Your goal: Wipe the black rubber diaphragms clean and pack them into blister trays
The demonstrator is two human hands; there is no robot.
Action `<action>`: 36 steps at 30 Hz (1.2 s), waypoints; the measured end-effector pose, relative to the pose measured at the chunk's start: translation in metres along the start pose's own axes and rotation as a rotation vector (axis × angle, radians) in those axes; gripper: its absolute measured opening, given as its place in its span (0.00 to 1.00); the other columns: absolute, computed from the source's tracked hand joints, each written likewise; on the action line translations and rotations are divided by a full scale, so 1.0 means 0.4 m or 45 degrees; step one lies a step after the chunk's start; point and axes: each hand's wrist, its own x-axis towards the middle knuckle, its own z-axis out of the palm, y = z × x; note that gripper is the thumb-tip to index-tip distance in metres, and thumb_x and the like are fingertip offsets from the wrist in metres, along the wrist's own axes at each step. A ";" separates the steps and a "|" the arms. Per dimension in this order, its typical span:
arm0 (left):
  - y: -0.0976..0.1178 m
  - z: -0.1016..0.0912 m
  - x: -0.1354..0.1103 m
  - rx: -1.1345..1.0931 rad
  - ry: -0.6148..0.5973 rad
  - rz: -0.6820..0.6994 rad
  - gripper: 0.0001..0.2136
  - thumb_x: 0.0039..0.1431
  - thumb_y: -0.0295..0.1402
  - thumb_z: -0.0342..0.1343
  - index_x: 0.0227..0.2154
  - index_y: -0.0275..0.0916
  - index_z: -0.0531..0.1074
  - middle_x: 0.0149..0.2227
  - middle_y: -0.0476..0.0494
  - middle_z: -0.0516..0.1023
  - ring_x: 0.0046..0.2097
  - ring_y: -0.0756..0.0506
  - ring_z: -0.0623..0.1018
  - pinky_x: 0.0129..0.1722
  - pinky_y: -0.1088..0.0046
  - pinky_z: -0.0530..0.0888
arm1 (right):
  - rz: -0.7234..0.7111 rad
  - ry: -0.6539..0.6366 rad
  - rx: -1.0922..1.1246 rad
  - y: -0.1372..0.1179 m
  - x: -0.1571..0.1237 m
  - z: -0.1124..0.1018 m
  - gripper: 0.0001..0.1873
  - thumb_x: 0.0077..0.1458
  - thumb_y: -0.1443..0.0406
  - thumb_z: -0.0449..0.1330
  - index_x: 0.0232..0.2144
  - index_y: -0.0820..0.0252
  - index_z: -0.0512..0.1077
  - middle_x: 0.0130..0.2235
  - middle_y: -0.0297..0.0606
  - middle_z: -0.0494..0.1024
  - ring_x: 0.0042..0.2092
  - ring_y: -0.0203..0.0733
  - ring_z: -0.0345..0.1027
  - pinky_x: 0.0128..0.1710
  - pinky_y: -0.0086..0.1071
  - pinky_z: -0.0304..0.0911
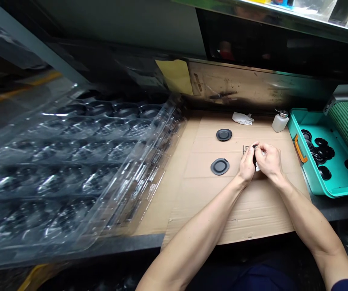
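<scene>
I had my left hand (246, 165) and right hand (270, 161) closed together on a black part (254, 152), pinched between their fingertips.

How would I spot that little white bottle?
Find the teal bin on the right. The bottle stands off its far left corner, at the edge of the cardboard. It alone is upright with a metal top; the white cloth nearby lies crumpled.
</scene>
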 end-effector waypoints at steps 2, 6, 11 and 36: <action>-0.001 0.000 0.000 0.014 -0.009 0.010 0.17 0.71 0.41 0.51 0.52 0.39 0.78 0.56 0.41 0.80 0.59 0.44 0.76 0.65 0.66 0.68 | 0.007 -0.001 0.017 0.004 0.001 -0.001 0.12 0.60 0.62 0.54 0.29 0.56 0.76 0.30 0.36 0.80 0.33 0.40 0.71 0.37 0.30 0.63; 0.005 0.004 -0.004 0.029 -0.005 -0.008 0.17 0.69 0.43 0.53 0.51 0.39 0.77 0.53 0.40 0.81 0.57 0.43 0.78 0.62 0.65 0.70 | 0.014 -0.011 0.026 0.010 0.004 -0.005 0.12 0.60 0.61 0.55 0.28 0.56 0.75 0.30 0.35 0.80 0.32 0.40 0.71 0.36 0.30 0.63; 0.009 0.004 -0.004 0.063 0.001 0.015 0.16 0.69 0.43 0.53 0.50 0.39 0.78 0.54 0.40 0.80 0.59 0.43 0.76 0.63 0.66 0.69 | 0.018 -0.045 0.096 0.012 0.002 -0.005 0.12 0.59 0.60 0.55 0.27 0.56 0.74 0.28 0.34 0.79 0.31 0.39 0.70 0.33 0.29 0.61; 0.146 -0.002 -0.033 0.615 0.119 0.341 0.40 0.45 0.30 0.74 0.63 0.46 0.67 0.57 0.37 0.76 0.68 0.35 0.64 0.66 0.58 0.63 | 0.080 -0.082 -0.689 0.143 0.055 -0.136 0.19 0.60 0.65 0.56 0.50 0.60 0.79 0.48 0.51 0.79 0.51 0.57 0.71 0.50 0.43 0.64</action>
